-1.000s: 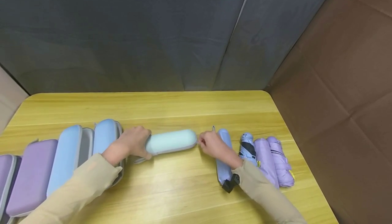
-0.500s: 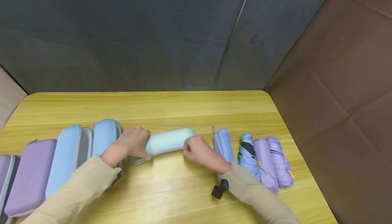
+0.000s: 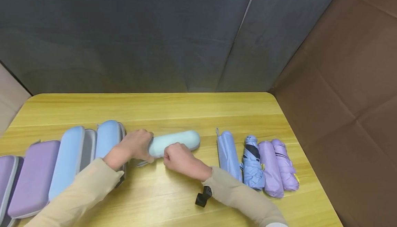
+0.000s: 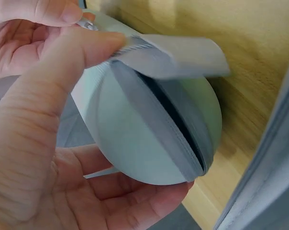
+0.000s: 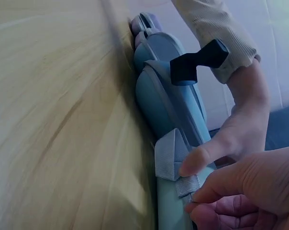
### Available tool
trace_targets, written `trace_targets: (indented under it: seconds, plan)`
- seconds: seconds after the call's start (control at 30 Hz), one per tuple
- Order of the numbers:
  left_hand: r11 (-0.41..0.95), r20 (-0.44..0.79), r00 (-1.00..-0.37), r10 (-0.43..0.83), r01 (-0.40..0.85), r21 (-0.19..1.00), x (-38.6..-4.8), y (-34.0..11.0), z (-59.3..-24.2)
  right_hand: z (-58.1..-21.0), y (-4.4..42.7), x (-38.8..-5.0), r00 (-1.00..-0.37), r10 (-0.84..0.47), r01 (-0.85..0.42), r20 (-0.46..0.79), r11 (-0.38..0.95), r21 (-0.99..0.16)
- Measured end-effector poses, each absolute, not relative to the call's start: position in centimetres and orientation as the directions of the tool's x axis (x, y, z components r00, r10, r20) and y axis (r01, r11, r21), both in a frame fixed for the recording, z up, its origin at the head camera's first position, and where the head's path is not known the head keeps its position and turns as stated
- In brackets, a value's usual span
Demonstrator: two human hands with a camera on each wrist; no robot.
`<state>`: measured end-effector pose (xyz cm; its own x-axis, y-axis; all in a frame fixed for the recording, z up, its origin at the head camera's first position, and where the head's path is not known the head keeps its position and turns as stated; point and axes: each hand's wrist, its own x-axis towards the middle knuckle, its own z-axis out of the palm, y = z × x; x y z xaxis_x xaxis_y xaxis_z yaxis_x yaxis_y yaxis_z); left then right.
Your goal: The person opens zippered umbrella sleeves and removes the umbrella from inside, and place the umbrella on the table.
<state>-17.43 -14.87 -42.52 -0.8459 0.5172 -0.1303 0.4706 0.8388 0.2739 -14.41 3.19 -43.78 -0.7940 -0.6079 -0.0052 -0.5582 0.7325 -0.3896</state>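
A mint-green zippered case (image 3: 186, 138) lies lengthwise on the table, its rounded end pointing right. My left hand (image 3: 135, 146) grips its left end, fingers and thumb round it in the left wrist view. A grey fabric loop (image 4: 192, 55) sticks out at that end, below which a dark gap shows between the zipper tapes (image 4: 154, 124). My left thumb lies beside the loop. Along the case's near side, my right hand (image 3: 183, 161) pinches the small zipper pull (image 4: 85, 23) between thumb and forefinger, close to the left hand. What the case holds is hidden.
Left of the hands stand blue cases (image 3: 66, 161) and purple cases (image 3: 34, 177) in a row. On the right lie folded umbrellas, blue (image 3: 228, 154) and purple (image 3: 270, 168), side by side. A dark partition (image 3: 139, 41) rises behind the table, a brown one (image 3: 350, 82) at right.
My right hand has moved left along the near side of the mint-green case, from its right end to near the left hand. The left hand has stayed on the case.
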Motion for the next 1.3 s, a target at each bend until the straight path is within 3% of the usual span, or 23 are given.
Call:
trace_targets:
  seconds: [0.2, 0.37, 0.5, 0.6, 0.67, 1.0, 1.13, 1.3]
  plan:
    - [0.848, -0.126, -0.853, 0.507, 0.466, 0.253, -17.0, -14.8, -42.4, -43.2, 3.8, -15.1, -0.751, -0.659, -0.575, -0.042, 0.683, -0.451]
    - [0.841, -0.119, -0.848, 0.517, 0.477, 0.254, -16.5, -14.9, -41.8, -41.9, 6.8, -18.4, -0.755, -0.656, -0.571, -0.013, 0.667, -0.479]
    - [0.840, -0.136, -0.853, 0.504, 0.449, 0.304, -16.4, -15.8, -41.2, -41.7, 9.8, -21.1, -0.704, -0.687, -0.541, -0.179, 0.683, -0.490]
    - [0.833, -0.147, -0.856, 0.495, 0.420, 0.359, -16.6, -16.7, -41.1, -42.1, 11.4, -22.1, -0.632, -0.710, -0.474, -0.311, 0.672, -0.570]
    - [0.820, -0.146, -0.854, 0.499, 0.411, 0.398, -16.9, -17.1, -41.1, -42.5, 11.9, -22.3, -0.612, -0.716, -0.433, -0.337, 0.659, -0.615]
    - [0.782, -0.085, -0.851, 0.518, 0.430, 0.451, -19.1, -16.4, -41.0, -43.0, 12.2, -19.1, -0.659, -0.694, -0.438, -0.290, 0.668, -0.602]
    - [0.773, -0.113, -0.828, 0.549, 0.451, 0.447, -20.2, -15.8, -40.7, -43.4, 11.7, -16.8, -0.729, -0.637, -0.425, -0.251, 0.709, -0.563]
    - [0.753, -0.145, -0.810, 0.569, 0.442, 0.487, -21.5, -14.6, -40.5, -44.0, 10.1, -13.6, -0.835, -0.495, -0.280, -0.240, 0.758, -0.589]
